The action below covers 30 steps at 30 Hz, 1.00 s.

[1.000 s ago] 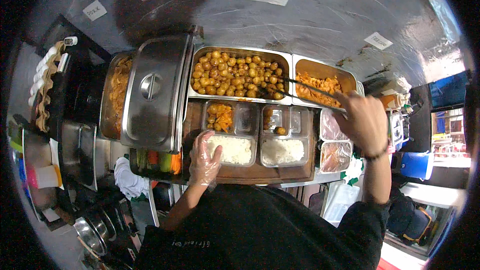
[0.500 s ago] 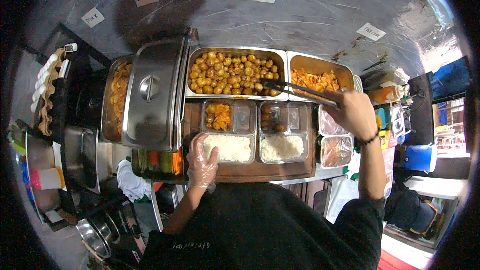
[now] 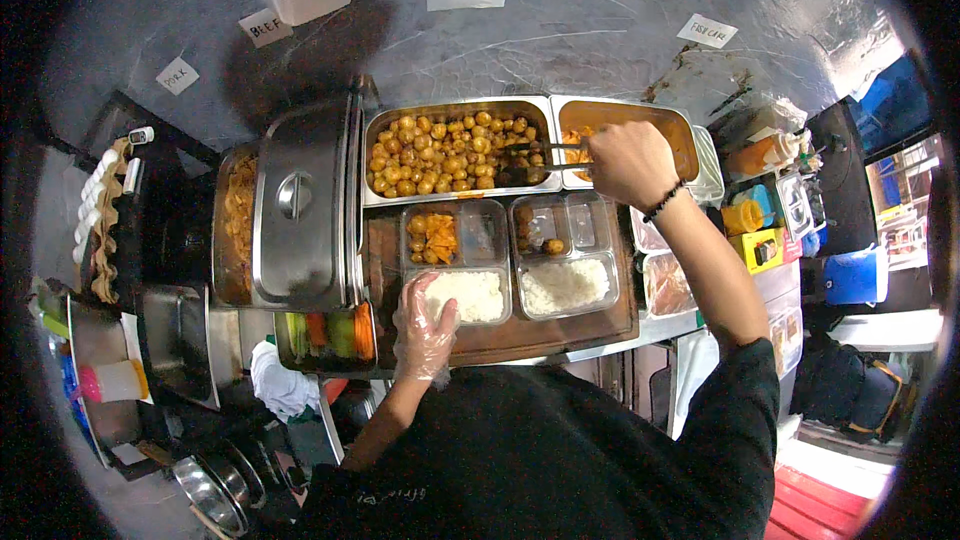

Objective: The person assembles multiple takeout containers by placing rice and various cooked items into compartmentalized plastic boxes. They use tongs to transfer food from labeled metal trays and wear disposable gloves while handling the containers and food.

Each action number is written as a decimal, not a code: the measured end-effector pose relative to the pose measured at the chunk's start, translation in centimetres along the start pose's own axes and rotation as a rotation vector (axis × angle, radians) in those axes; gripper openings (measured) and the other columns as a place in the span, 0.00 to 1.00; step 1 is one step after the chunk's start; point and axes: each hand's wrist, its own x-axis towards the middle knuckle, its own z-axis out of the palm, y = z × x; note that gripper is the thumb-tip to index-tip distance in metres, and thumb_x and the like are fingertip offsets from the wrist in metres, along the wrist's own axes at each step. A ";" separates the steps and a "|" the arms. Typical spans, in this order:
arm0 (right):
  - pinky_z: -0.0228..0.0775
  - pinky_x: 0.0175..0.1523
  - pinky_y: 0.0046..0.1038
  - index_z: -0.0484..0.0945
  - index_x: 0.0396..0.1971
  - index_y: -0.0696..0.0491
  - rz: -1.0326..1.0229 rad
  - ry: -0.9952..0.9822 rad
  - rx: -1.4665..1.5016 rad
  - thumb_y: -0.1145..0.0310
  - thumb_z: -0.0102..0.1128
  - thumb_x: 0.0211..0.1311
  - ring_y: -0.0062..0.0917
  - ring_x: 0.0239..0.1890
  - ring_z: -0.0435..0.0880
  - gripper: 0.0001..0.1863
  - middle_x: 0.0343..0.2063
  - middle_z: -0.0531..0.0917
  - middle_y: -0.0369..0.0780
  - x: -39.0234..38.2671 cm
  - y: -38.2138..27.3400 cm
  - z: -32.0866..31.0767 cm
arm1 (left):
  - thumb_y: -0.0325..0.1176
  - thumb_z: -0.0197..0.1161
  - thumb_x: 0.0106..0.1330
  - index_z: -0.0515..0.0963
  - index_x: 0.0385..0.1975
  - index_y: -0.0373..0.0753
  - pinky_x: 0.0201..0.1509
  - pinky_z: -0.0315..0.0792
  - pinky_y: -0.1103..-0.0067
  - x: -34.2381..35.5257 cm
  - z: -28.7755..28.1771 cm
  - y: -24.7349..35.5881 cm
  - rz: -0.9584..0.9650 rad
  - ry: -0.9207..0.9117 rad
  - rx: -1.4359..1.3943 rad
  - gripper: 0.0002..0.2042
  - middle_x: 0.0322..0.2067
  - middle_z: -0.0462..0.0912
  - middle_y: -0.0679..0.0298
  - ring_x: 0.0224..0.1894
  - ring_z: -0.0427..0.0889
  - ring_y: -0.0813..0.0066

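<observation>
My right hand (image 3: 630, 162) grips black tongs (image 3: 522, 168), whose tips are among small round potatoes (image 3: 440, 145) in a steel pan. To their right, a pan of orange food (image 3: 655, 115) is partly hidden by that hand. My left hand (image 3: 425, 335), in a clear plastic glove, holds the front left corner of a divided plastic container (image 3: 480, 225) with rice (image 3: 470, 300), potatoes and orange pieces. Beside it, a second container (image 3: 588, 220) holds rice and a few potatoes. Both lie on a brown board (image 3: 545, 340).
A lidded steel pan (image 3: 305, 255) stands left, above a tray of cut vegetables (image 3: 325, 340). An egg carton (image 3: 105, 230) is farther left. Packed containers (image 3: 670, 285), bottles (image 3: 750, 160) and a blue bin (image 3: 850, 275) are on the right. A grey wall (image 3: 570, 20) rises behind.
My right hand and tongs have moved up and left, covering more of the orange food pan. The head view has shifted slightly. My left hand stays on the left container.
</observation>
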 end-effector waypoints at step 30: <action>0.74 0.30 0.41 0.85 0.39 0.41 0.165 -0.317 0.258 0.54 0.66 0.51 0.40 0.24 0.83 0.15 0.19 0.81 0.44 -12.4 0.3 0.8 | 0.25 0.66 0.58 0.70 0.54 0.35 0.65 0.63 0.67 1.0 1.3 -1.3 -0.013 -0.052 -0.054 0.22 0.52 0.74 0.53 0.58 0.72 0.56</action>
